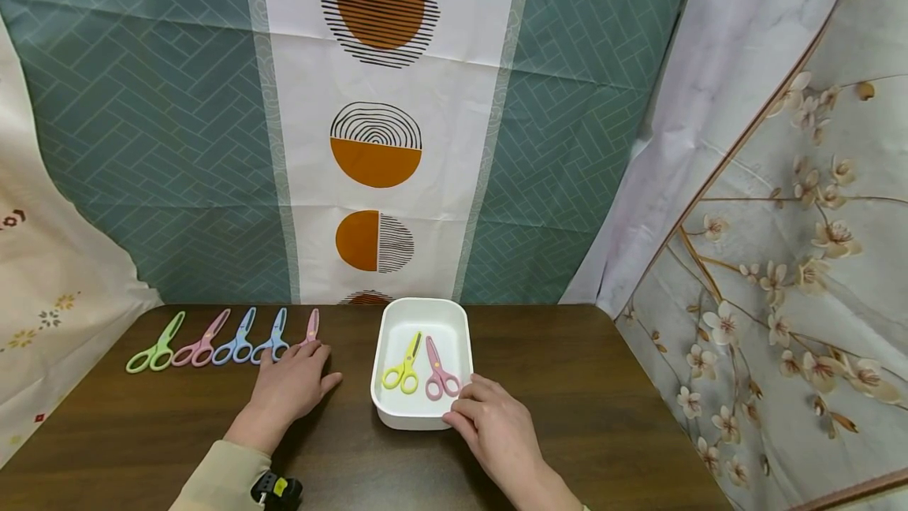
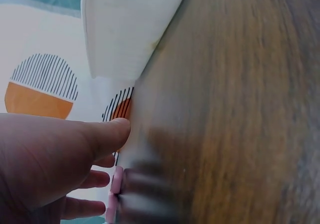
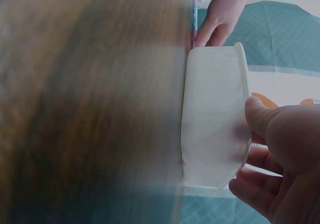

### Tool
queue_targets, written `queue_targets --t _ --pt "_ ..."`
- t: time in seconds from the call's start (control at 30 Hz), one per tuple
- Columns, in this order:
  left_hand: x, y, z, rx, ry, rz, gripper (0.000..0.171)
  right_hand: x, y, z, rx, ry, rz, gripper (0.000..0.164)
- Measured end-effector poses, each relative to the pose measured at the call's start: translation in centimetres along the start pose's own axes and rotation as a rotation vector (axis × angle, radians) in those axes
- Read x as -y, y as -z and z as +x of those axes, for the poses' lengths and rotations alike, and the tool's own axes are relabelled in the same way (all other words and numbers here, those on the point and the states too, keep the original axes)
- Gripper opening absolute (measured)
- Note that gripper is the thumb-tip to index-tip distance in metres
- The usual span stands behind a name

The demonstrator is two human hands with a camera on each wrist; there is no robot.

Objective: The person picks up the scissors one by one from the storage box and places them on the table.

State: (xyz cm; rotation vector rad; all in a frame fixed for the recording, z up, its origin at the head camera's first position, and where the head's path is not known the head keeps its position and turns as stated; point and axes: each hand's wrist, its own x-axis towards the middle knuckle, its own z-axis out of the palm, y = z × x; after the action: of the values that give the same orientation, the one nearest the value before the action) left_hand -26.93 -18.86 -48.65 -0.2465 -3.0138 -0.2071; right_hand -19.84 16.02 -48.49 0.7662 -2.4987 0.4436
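Observation:
My left hand [image 1: 294, 381] reaches over the handle end of a pair of pink scissors [image 1: 313, 325], the rightmost of a row, hiding its handles. In the left wrist view its fingers are extended and spread just above the pink handles [image 2: 116, 180]. A white plastic box [image 1: 422, 421] stands to the right on the table. My right hand [image 1: 500, 424] holds its front right corner, thumb at the front rim and fingers along the right side. Inside lie yellow scissors [image 1: 402, 373] and another pair of pink scissors [image 1: 438, 373], side by side, tips toward the back.
Left of my left hand, green scissors [image 1: 161, 349], pink scissors [image 1: 202, 345] and two blue pairs [image 1: 241, 337] lie in a slanted row on the dark wooden table [image 1: 567, 385]. A patterned curtain [image 1: 553, 180] hangs behind the table's back edge.

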Motion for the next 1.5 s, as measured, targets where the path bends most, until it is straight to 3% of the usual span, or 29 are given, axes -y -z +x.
queue_targets --t 0.27,0.87,1.1,1.37,1.5 --pt "-0.3 0.1 0.1 -0.061 -0.017 -0.008 0.054 0.1 0.1 0.0 0.020 -0.017 0.008 0.012" --pt "-3.3 2.5 -0.8 -0.090 -0.077 -0.022 0.055 0.0 0.2 -0.1 -0.001 -0.003 0.007 0.013" --pt "-5.1 3.0 -1.4 -0.162 -0.148 0.014 0.051 0.1 0.2 0.0 -0.005 -0.004 0.009 0.013" --pt "-6.0 3.2 -2.0 -0.355 -0.177 0.043 0.042 0.0 0.1 -0.1 0.009 -0.005 0.004 0.014" --pt "-6.7 3.6 -2.3 -0.353 -0.196 0.038 0.043 0.1 0.2 0.0 0.010 -0.009 0.006 0.013"
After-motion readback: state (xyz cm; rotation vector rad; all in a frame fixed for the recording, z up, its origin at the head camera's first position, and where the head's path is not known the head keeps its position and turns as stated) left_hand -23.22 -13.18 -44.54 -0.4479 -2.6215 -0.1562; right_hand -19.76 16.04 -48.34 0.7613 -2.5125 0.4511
